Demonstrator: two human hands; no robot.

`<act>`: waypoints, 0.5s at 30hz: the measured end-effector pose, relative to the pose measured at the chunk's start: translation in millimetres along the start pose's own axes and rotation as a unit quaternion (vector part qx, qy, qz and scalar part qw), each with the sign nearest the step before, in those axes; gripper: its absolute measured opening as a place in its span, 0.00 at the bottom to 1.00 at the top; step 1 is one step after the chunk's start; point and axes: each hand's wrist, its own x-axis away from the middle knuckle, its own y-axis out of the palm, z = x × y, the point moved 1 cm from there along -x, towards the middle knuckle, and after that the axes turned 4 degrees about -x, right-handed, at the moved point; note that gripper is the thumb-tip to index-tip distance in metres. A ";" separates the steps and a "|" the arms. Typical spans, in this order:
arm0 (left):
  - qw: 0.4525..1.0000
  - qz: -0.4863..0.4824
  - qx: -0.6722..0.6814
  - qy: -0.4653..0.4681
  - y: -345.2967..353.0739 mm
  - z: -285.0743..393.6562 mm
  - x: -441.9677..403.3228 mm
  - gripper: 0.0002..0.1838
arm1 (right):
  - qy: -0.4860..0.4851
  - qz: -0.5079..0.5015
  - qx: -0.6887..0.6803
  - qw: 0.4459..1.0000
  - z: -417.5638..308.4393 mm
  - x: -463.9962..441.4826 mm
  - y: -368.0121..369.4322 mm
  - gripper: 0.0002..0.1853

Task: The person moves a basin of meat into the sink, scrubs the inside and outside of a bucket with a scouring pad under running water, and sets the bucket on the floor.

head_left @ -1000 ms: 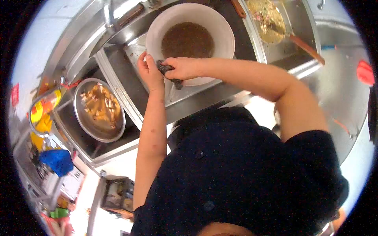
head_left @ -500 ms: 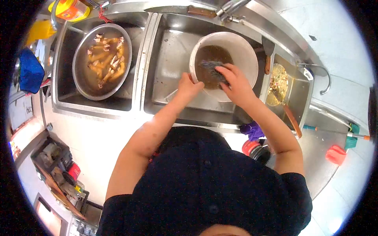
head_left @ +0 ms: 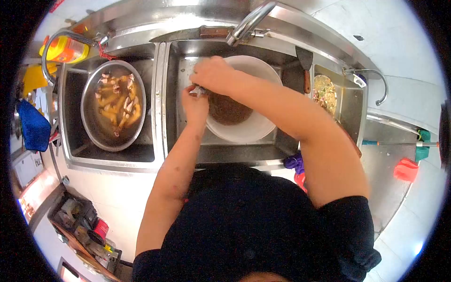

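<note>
In the middle sink, a large pale pot holds murky brown water. My left hand is closed at the pot's left rim, its thumb and fingertips by the edge. Just above it my right hand, blurred by motion, curls over the same side of the rim. A bit of grey scouring pad shows between the two hands; most of it is hidden under the right one.
An oval metal basin of chicken feet in water stands in the left sink. A cleaver lies along the back ledge below the faucet. To the right are a spatula and a strainer with food scraps.
My right hand has moved from inside the pot leftward to its rim, taking the scouring pad along. The pot has shifted left and turned somewhat; my left hand has moved left with it.
</note>
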 end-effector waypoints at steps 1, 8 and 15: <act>1.000 0.004 -0.010 -0.009 -2.3 7.7 -0.9 0.17 | 0.022 0.025 -0.017 0.999 12.3 -0.3 1.7 0.07; 0.999 -0.025 0.025 -0.032 -1.0 13.1 -1.5 0.21 | 0.524 -0.015 -0.145 0.839 73.5 161.0 17.1 0.32; 0.925 -0.120 -0.290 0.212 4.7 30.4 -29.6 0.15 | 0.544 -0.079 -0.197 0.812 28.2 204.7 23.8 0.34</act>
